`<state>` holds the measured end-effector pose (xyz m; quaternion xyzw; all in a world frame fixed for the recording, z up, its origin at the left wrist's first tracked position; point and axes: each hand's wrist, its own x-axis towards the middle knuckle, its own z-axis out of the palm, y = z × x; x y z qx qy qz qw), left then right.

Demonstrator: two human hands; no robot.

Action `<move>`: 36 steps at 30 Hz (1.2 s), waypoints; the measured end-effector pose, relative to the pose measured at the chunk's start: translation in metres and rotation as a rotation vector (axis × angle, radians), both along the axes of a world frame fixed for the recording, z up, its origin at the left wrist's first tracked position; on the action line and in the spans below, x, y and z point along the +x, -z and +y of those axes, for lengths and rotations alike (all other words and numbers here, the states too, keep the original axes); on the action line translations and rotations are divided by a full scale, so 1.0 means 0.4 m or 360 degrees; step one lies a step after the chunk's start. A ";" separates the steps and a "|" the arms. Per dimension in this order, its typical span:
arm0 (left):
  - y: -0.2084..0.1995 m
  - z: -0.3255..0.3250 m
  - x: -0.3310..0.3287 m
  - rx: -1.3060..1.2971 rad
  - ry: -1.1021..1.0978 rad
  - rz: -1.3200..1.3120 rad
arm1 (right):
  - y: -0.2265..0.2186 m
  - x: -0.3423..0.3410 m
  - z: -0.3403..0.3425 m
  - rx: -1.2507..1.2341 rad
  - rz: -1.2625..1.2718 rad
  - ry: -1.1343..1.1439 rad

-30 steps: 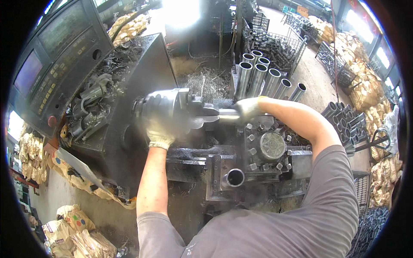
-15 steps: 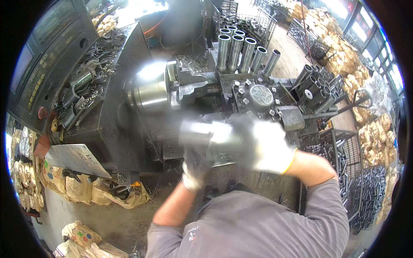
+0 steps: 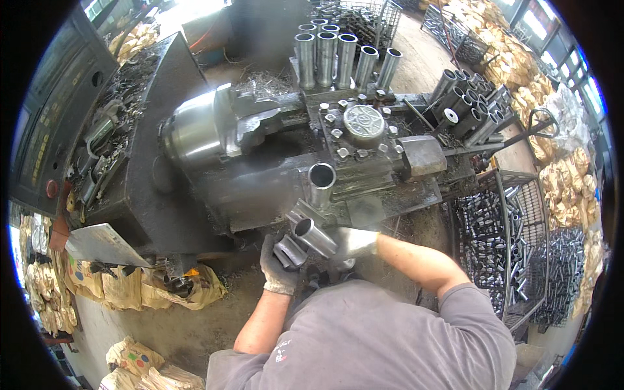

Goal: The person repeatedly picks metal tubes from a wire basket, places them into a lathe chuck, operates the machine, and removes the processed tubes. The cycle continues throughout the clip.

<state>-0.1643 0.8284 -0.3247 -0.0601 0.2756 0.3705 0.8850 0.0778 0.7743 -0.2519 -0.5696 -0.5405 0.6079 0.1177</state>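
Note:
In front of my body, my gloved left hand (image 3: 278, 265) is closed round a short, dark metal piece with a slot in it (image 3: 290, 252). Close to its right, my right hand (image 3: 354, 244) in a pale glove grips a shiny steel tube (image 3: 316, 236), tilted with its open end up and left. Just beyond that tube lies an angled metal part (image 3: 305, 212); whether it is held or resting I cannot tell. Another steel tube (image 3: 321, 184) stands upright on the lathe's near side. My right fingers are partly hidden behind the tube.
The lathe's round chuck (image 3: 198, 130) is at the left, with the bolted tool post (image 3: 364, 123) right of it. Several upright tubes (image 3: 326, 58) stand behind, and darker tubes (image 3: 465, 107) lie stacked at the right. A wire bin (image 3: 500, 240) of metal parts stands below them.
Both hands have come down and closer to my body, off the lathe. The blurred metal pieces now show as a tube and a slotted piece. An upright tube on the lathe is now visible.

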 end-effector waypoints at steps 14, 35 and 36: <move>-0.181 0.218 0.241 0.2637 -0.0206 0.2044 | 0.096 0.256 -0.163 0.0812 -0.1331 0.0538; -0.064 0.179 0.036 0.0861 -0.0336 0.0447 | -0.123 -0.118 0.189 0.0307 -0.0297 0.0430; -0.095 0.159 0.069 0.1064 -0.0328 0.0592 | -0.103 -0.151 0.183 0.0100 -0.0199 0.0568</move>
